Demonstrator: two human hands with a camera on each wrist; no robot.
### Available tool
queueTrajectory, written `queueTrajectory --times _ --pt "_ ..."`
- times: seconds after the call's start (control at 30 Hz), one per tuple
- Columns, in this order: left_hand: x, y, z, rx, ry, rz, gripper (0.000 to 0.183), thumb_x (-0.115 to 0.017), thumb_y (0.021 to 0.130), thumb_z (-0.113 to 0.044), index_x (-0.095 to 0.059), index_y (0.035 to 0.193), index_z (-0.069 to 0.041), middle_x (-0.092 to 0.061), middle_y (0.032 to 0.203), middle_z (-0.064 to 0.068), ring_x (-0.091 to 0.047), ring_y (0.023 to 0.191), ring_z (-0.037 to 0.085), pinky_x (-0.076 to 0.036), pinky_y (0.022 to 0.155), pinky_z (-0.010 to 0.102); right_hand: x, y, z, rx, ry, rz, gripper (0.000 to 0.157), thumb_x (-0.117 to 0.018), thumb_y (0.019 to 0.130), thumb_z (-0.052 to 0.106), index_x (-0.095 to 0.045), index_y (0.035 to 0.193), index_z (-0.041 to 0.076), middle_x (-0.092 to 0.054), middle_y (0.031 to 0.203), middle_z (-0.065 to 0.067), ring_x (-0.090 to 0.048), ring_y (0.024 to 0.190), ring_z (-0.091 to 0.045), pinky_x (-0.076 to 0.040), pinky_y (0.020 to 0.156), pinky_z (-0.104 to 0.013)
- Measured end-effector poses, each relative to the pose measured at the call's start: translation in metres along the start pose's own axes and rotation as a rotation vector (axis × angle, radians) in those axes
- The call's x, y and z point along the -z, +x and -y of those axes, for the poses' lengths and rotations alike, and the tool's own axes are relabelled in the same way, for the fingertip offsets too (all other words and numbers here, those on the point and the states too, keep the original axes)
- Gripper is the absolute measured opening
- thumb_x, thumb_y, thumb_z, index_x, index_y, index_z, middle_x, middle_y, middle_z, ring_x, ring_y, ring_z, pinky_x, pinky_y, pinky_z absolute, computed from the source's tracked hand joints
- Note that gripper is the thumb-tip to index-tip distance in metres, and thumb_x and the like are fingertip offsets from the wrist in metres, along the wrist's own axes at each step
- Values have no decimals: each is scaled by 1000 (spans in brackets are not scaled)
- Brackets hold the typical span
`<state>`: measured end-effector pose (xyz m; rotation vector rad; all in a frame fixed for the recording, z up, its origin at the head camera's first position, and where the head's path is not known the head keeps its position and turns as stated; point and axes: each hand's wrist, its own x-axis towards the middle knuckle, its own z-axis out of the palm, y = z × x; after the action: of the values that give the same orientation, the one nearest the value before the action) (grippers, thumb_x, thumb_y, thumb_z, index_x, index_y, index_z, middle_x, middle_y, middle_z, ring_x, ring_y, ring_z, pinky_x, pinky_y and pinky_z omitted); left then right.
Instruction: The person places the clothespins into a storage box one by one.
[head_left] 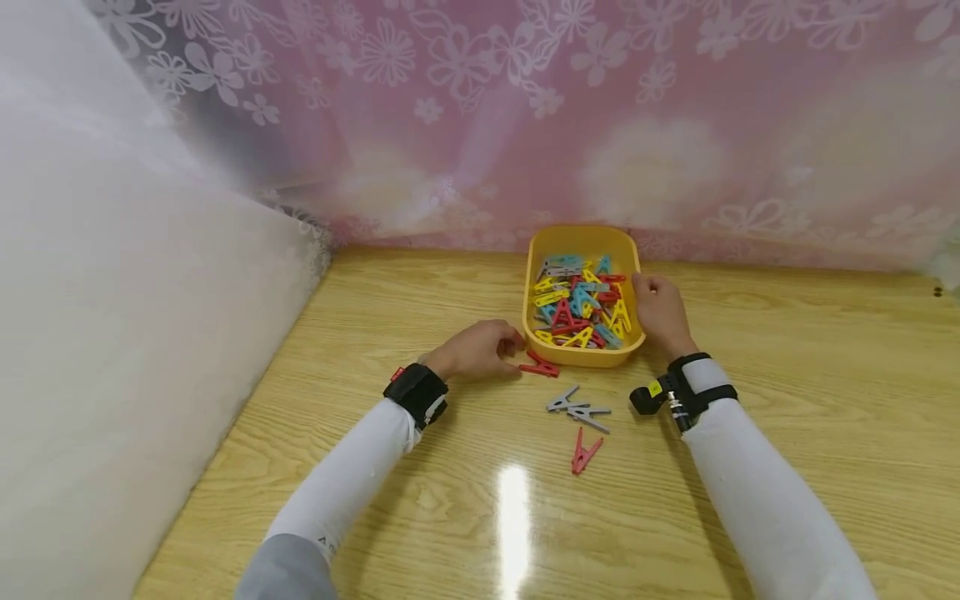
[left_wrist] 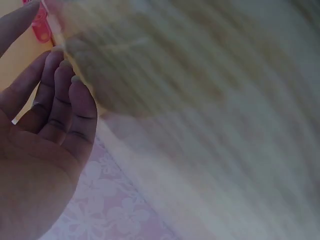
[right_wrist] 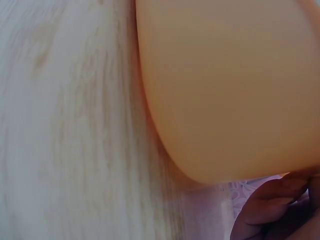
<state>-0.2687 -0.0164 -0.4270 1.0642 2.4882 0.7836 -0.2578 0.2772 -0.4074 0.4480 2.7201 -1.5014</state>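
A yellow plastic basket [head_left: 585, 357] filled with red, yellow, blue and grey clothespins [head_left: 583, 298] stands on the table. My right hand [head_left: 662, 312] holds its right rim, fingers curled at the edge. The basket's wall [right_wrist: 230, 90] fills much of the right wrist view. At the near left corner is my left hand [head_left: 480, 348], fingers loosely bent and thumb apart. Just past those fingertips lies a red clothespin [head_left: 547, 367], against the basket's front. In the left wrist view the palm [left_wrist: 40, 155] holds nothing, and part of a red clothespin [left_wrist: 42, 27] shows beyond the thumb.
Two grey clothespins [head_left: 577, 411] lie together on the wooden table [head_left: 810, 400] in front of the basket. Nearer to me is another red clothespin [head_left: 578, 463]. A pink floral curtain [head_left: 480, 150] hangs behind the table, and white cloth [head_left: 135, 292] borders its left side.
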Motion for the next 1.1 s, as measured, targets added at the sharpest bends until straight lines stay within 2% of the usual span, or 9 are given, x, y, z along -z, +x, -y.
queueTrajectory --times 0.23,0.4,0.6,0.67,0.73,0.9,0.97,1.1 --pt "-2 3 -6 12 -6 11 35 -79 80 -22 -65 108 -7 -59 97 1 -54 86 13 -44 78 23 1 1 -2 -1 5 1 66 -24 101 52 -48 127 -4 -43 100 -14 -43 84 -23 -37 62 -28" --pt "-3 5 -9 13 48 25 31 -79 80 -27 -67 104 -12 -58 95 -1 -53 84 11 -44 76 23 2 2 -4 11 2 -12 66 -25 101 52 -49 125 -5 -44 98 -14 -43 83 -22 -37 60 -27" --pt "-1 1 -13 -52 153 34 27 -80 78 -33 -68 96 -16 -58 91 -5 -52 81 9 -43 74 22 4 2 -7 60 -11 -36 66 -25 101 51 -51 118 -8 -44 91 -14 -43 77 -22 -36 58 -27" --pt "3 -4 -14 -77 154 34 26 -80 77 -33 -69 93 -16 -58 88 -5 -52 78 8 -43 72 22 4 1 -7 60 -7 -33 65 -25 101 51 -50 115 -7 -42 88 -13 -43 75 -22 -35 57 -27" --pt "8 -9 -17 -94 115 41 25 -79 77 -33 -69 93 -16 -59 86 -5 -53 76 8 -43 70 23 5 1 -7 60 -7 -36 63 -25 102 50 -50 112 -7 -41 86 -13 -43 74 -22 -35 56 -27" --pt "32 -19 -29 -113 -85 32 26 -77 80 -30 -69 96 -11 -61 84 -2 -54 75 13 -45 67 28 4 2 -5 65 -18 -43 63 -26 102 48 -51 118 -8 -46 95 -17 -45 81 -25 -37 61 -29" --pt "43 -18 -34 -122 -139 3 28 -76 81 -28 -68 98 -8 -62 85 -1 -54 76 14 -45 69 29 3 2 -4 66 -21 -40 64 -26 103 47 -50 123 -9 -49 103 -19 -46 87 -27 -38 65 -30" --pt "62 -5 -40 -130 -130 -79 28 -76 81 -27 -67 99 -7 -62 88 -1 -55 79 13 -45 72 28 0 2 -3 54 -15 -26 65 -26 103 47 -48 128 -9 -49 114 -22 -46 94 -29 -39 71 -31"
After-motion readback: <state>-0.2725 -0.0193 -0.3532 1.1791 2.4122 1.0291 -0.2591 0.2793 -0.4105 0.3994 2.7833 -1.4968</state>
